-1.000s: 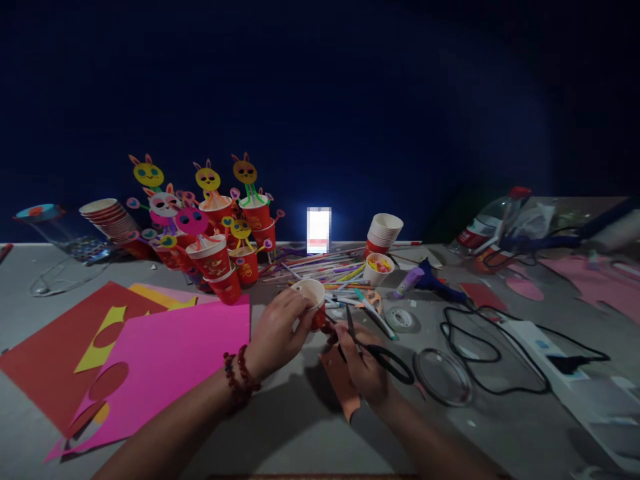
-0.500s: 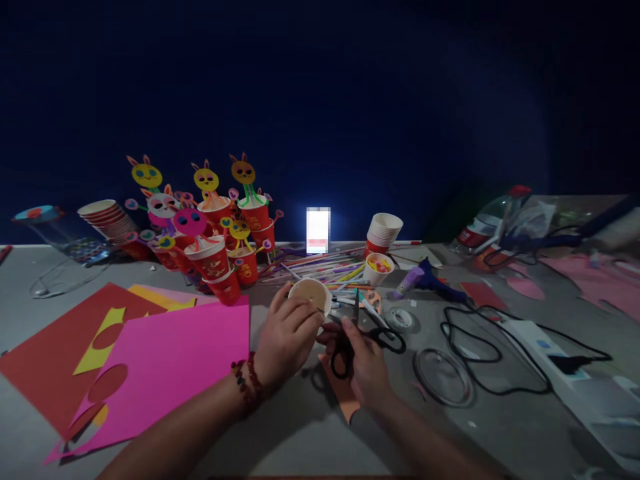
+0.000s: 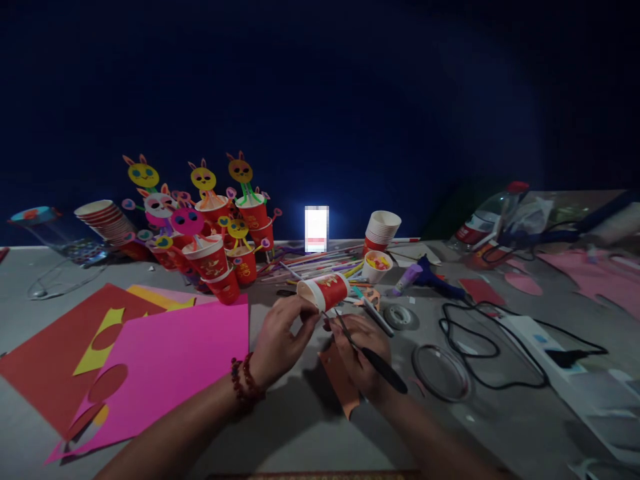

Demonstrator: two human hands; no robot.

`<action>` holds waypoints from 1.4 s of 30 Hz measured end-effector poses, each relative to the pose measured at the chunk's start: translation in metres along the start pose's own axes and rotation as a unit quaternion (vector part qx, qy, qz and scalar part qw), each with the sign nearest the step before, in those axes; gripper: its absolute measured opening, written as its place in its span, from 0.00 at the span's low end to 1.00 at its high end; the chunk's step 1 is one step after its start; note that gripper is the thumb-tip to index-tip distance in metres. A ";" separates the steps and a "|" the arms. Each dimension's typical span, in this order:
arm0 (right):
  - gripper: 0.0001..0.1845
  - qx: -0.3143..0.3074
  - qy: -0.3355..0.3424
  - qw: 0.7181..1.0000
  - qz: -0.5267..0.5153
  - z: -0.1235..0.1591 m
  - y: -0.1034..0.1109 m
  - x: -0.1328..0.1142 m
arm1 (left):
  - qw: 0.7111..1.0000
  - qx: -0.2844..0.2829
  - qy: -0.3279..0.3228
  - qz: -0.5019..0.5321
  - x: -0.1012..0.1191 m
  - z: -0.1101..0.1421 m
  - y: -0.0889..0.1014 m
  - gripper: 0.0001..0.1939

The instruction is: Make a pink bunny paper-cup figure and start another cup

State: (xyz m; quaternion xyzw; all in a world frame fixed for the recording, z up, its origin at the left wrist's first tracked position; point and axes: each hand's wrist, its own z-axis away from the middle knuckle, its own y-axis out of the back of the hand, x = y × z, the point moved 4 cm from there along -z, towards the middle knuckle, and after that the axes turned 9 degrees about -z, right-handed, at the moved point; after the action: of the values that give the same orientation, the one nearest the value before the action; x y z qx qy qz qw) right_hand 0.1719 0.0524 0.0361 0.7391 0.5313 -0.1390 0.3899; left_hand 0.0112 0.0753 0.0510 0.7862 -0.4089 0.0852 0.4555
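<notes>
A red and white paper cup (image 3: 334, 291) is tipped on its side in front of me, its open end toward the left. My left hand (image 3: 284, 333), with beaded bracelets on the wrist, is closed with its fingertips at the lower rim of the cup. In my right hand (image 3: 364, 343) are black-handled scissors (image 3: 384, 371), their blades directed up and left toward the cup's rim. My right fingers sit close under the cup; whether they touch it is hard to tell. Partly beneath my right hand lies an orange paper piece (image 3: 341, 383).
Red cups with paper animal figures (image 3: 206, 257) stand at the left behind pink paper (image 3: 185, 360). Farther back are colored sticks (image 3: 300, 267), stacked cups (image 3: 381, 230) and a small cup (image 3: 376, 265). Tape (image 3: 400, 316), a glue gun (image 3: 435, 280) and a power strip (image 3: 540, 340) lie right.
The cup has turned from its opening facing me to lying sideways with its red side visible. The scissors have swung round, and their blades now point up-left at the rim.
</notes>
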 end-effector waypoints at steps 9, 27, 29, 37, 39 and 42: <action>0.17 0.029 -0.099 0.991 -0.090 0.006 -0.004 0.009 | 0.997 -0.015 0.051 0.047 -0.003 0.004 -0.008 0.03; 0.14 -0.036 -0.015 0.999 -0.035 0.002 -0.002 0.006 | 0.916 0.028 0.224 0.331 -0.051 -0.005 -0.019 0.16; 0.15 -0.050 0.007 0.998 -0.039 0.002 -0.005 0.003 | 0.912 -0.064 0.207 0.347 -0.052 -0.014 -0.018 0.24; 0.16 -0.045 0.058 0.995 -0.068 0.000 -0.007 -0.004 | 0.898 -0.252 0.185 0.310 -0.047 -0.008 -0.020 0.39; 0.15 -0.043 0.045 0.996 -0.064 0.002 -0.006 -0.001 | 0.901 -0.236 0.185 0.314 -0.046 -0.004 -0.023 0.41; 0.16 -0.036 0.003 0.997 -0.071 0.006 -0.006 0.005 | 0.915 -0.202 0.164 0.308 -0.043 -0.001 -0.026 0.44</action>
State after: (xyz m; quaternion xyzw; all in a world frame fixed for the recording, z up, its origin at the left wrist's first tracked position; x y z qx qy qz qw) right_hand 0.1693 0.0527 0.0265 0.6854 0.5886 -0.1447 0.4035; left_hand 0.0016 0.1070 0.0129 0.4871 -0.5589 0.2650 0.6166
